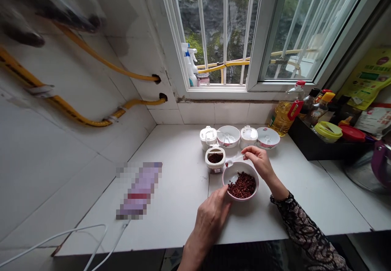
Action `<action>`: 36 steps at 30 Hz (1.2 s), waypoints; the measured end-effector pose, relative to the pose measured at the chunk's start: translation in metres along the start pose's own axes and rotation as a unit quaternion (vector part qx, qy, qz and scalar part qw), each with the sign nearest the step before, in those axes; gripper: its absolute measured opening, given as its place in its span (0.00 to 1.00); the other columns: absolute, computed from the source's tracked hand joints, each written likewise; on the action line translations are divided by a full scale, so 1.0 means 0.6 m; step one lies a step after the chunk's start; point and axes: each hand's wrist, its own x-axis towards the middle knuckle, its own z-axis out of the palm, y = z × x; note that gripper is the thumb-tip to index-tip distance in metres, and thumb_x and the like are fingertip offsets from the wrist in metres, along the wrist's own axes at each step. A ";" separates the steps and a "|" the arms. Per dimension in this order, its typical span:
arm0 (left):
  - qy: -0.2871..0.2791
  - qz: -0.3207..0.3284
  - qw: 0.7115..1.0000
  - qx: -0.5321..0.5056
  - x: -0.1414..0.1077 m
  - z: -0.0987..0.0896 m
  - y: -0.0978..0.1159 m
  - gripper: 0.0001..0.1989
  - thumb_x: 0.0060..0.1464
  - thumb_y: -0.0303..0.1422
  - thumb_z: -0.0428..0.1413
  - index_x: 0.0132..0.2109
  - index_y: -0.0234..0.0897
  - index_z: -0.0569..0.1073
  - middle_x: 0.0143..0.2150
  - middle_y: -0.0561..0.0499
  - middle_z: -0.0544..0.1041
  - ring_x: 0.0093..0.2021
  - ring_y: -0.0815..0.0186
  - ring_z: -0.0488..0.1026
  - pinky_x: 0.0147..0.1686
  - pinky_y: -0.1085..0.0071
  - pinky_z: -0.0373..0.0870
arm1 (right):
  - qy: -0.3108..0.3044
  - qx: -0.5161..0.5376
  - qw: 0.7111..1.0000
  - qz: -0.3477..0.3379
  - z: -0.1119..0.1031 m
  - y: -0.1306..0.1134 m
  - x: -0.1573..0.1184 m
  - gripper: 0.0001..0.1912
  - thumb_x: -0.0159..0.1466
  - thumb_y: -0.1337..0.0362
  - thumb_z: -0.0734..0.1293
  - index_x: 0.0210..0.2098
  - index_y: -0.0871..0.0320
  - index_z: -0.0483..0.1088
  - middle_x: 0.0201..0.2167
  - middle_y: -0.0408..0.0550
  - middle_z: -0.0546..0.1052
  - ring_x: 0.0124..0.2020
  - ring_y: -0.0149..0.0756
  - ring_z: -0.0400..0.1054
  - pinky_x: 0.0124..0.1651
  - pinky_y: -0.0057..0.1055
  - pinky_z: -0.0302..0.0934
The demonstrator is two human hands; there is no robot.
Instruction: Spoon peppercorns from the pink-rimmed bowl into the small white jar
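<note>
My left hand [213, 210] grips the near left side of a white bowl [226, 176] with a pinkish outside. In the bowl lies a heap of dark red, peppercorn-like grains [243, 186]. Pinched in the fingers of my right hand [257, 159] is a small pale spoon [238, 158], held over the bowl's far rim. Its scoop end, with a few reddish grains in it, points left toward an open white spice jar [215, 168]. That jar stands behind and left of the bowl and contains dark red bits [215, 157].
Behind stand two white lidded jars [208, 137] [249, 137] and two white bowls [228, 135] [268, 137]. At the right are an oil bottle [281, 118] and a black box [308, 144] of condiments. A blurred purple object [142, 189] and white cable [117, 240] lie left.
</note>
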 end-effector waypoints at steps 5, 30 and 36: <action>0.004 0.004 1.000 0.003 -0.001 0.002 -0.002 0.17 0.67 0.29 0.43 0.61 0.32 0.60 0.46 0.41 0.78 0.44 0.61 0.78 0.39 0.69 0.76 | 0.044 -0.132 0.969 -0.204 0.029 -0.018 -0.008 0.07 0.65 0.65 0.62 0.36 0.56 0.73 0.29 0.47 0.78 0.34 0.38 0.71 0.42 0.37 0.63; -0.002 -0.006 1.000 -0.001 -0.001 -0.001 0.000 0.18 0.66 0.27 0.45 0.62 0.34 0.60 0.48 0.41 0.78 0.45 0.61 0.78 0.41 0.69 0.77 | -0.132 -0.280 0.932 -0.189 0.016 0.006 -0.027 0.12 0.57 0.74 0.58 0.25 0.56 0.71 0.24 0.43 0.77 0.28 0.34 0.67 0.53 0.40 0.54; -0.010 -0.005 1.000 -0.006 -0.001 -0.002 0.000 0.18 0.67 0.28 0.45 0.62 0.33 0.60 0.49 0.40 0.77 0.46 0.61 0.78 0.43 0.68 0.76 | -0.081 -0.184 0.978 -0.060 0.002 0.001 -0.017 0.10 0.53 0.69 0.59 0.22 0.56 0.71 0.19 0.42 0.74 0.27 0.35 0.68 0.42 0.33 0.60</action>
